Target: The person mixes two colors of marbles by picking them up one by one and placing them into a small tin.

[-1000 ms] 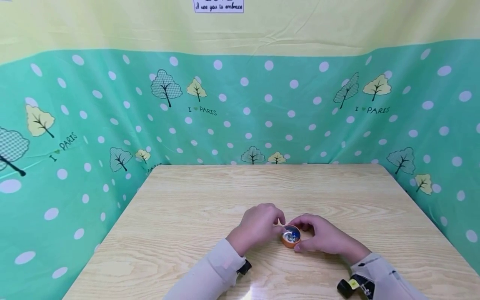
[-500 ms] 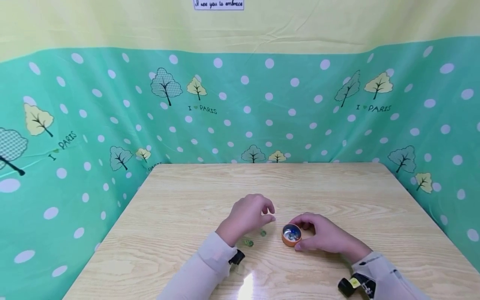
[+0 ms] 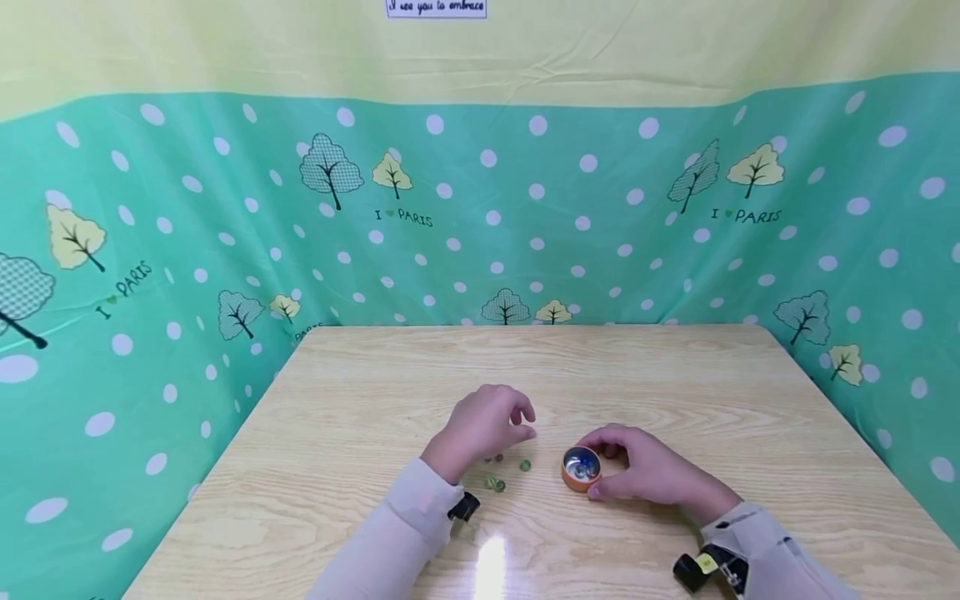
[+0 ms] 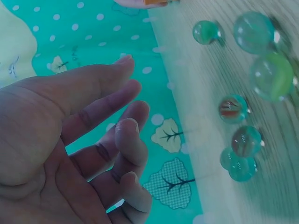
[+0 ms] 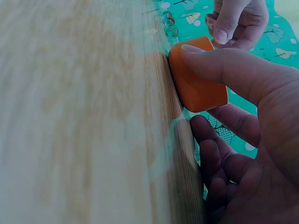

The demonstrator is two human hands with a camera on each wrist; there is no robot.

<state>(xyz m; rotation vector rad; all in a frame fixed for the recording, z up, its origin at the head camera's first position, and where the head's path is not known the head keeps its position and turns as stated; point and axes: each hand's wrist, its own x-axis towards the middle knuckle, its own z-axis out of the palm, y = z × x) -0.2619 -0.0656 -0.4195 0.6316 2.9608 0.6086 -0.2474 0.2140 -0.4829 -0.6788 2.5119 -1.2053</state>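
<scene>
My right hand (image 3: 648, 471) grips a small round orange container (image 3: 573, 484) on the table, thumb at its near side and fingers round the far side. In the right wrist view the thumb presses on its smooth orange wall (image 5: 205, 88). Its inside looks shiny, with something blue in it. To the left, my left hand (image 3: 483, 425) hovers over the table, fingers loosely bent and holding nothing. Several glass marbles lie under and beside it, among them a green one (image 3: 526, 465); the left wrist view shows one with a yellow-green swirl (image 4: 272, 76) and one with a red-brown swirl (image 4: 232, 108).
The wooden table (image 3: 360, 383) is bordered at the back and sides by a green dotted cloth (image 3: 465, 208). Black wrist cameras sit on both sleeves, the right one (image 3: 690, 573) low over the table.
My left hand has drawn away from the container, moving left and slightly back, and its fingers have loosened. Marbles on the table have come into view beneath it. The right hand stays on the container.
</scene>
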